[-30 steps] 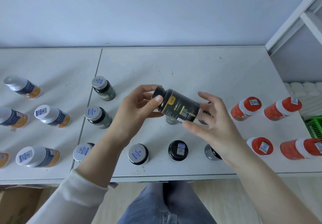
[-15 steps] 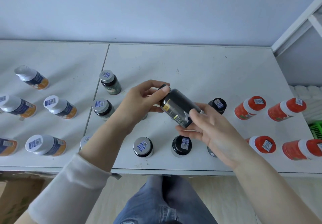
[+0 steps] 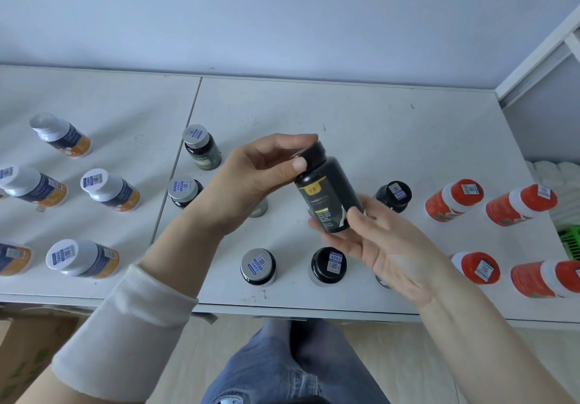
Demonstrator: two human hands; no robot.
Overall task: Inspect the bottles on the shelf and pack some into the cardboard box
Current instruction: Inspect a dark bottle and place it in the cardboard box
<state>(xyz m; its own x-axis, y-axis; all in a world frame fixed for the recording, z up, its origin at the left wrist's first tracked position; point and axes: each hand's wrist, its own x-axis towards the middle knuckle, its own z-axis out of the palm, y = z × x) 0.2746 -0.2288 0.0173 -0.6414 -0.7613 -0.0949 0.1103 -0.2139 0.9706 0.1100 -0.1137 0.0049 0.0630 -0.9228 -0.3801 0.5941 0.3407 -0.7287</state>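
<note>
black bottle (image 3: 326, 193) is held tilted above the matte white shelf (image 3: 376, 114), centre, cap toward far side; glossy cylinder with a yellow-and-green printed label. left hand (image 3: 251, 177) pinches the smooth black cap, thumb and fingers curled round it. right hand (image 3: 386, 246) cradles the base, thumb on the side. round red-capped bottles (image 3: 453, 199) right, white-capped bottles (image 3: 110, 190) left. cardboard box (image 3: 25, 350) near left, below the shelf edge

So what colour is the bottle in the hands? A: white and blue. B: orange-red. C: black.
C: the bottle held between the left hand and the right hand is black, cap and all.
</note>
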